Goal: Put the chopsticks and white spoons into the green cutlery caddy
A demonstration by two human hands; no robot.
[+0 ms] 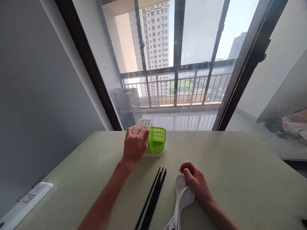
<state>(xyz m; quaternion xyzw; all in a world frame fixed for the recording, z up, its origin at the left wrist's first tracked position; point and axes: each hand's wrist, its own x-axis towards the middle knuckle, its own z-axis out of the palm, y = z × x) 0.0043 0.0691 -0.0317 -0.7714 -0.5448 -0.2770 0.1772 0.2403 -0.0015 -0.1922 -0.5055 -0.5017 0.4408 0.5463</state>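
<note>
At the table's far side, my left hand (135, 145) is closed on a white slotted utensil-holder insert (144, 122), its fingers lying over the slots. The insert sits at the left part of a green perforated utensil basket (158, 148) with a white base; my hand hides much of that side. My right hand (194, 179) rests on the table with fingers loosely curled, and nothing shows in them. Just left of it lie white soup spoons (180, 182), overlapping, with patterned handles. Several black chopsticks (154, 198) lie in a bundle between my forearms.
The pale green table (230, 166) ends at a glass sliding door with a dark frame (249, 70). A long white object with printed marks (31, 201) lies along the left edge. Beyond the glass are a balcony and railing.
</note>
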